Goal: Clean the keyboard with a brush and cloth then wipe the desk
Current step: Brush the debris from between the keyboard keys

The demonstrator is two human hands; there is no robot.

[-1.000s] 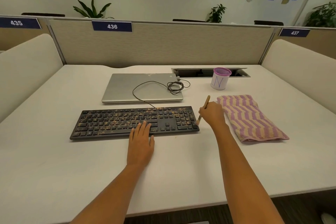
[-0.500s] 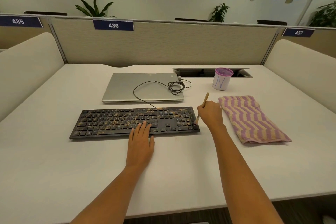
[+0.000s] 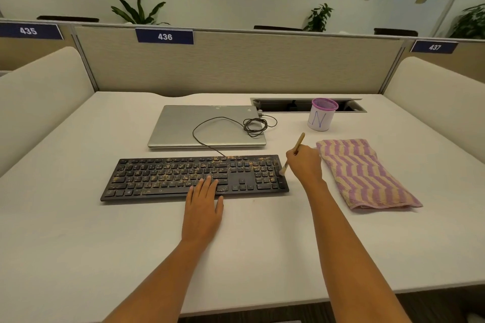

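A black keyboard speckled with orange-brown crumbs lies across the middle of the white desk. My left hand rests flat on the desk with straight fingers reaching onto the keyboard's front rows. My right hand grips a small wooden brush; its pale bristles touch the keyboard's right end at the number pad. A folded purple-and-yellow striped cloth lies on the desk just right of my right hand.
A closed silver laptop sits behind the keyboard with the coiled keyboard cable on it. A purple-rimmed cup stands before an open cable slot. Beige partitions enclose the desk on three sides.
My right hand has shifted the brush slightly left and up, moving the bristles from off the keyboard's right edge onto its right end. My left hand stays in place.
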